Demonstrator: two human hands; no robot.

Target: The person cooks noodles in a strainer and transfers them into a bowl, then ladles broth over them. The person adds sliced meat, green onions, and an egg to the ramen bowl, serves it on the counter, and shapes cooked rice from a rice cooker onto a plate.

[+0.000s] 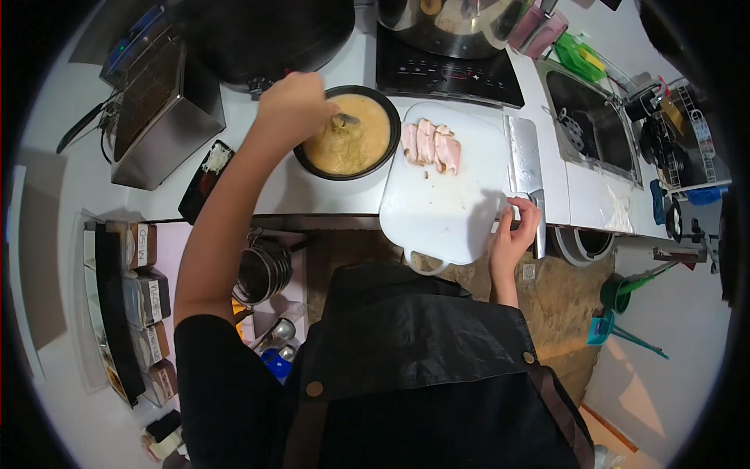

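A black bowl [386,153] of creamy, yellowish broth [367,148] stands on the white counter. My left hand [295,102] is over its left rim, fingers closed around a small metal utensil [346,119] whose end dips into the broth; its kind is unclear. Right of the bowl lies a white cutting board [445,219], jutting past the counter edge. Several slices of pale pink meat [431,147] rest on its upper part. My right hand [516,227] is at the board's lower right edge, fingers loosely bent and apart, holding nothing. Beside it lies a broad-bladed knife [525,152].
An induction cooker [449,76] carries a large metal pot [453,27] at the back. A sink [590,117] is at the right, with a dish rack [695,141] beyond. A dark dish [207,184] and a steel box [168,117] stand left. Labelled containers [147,301] line a lower shelf.
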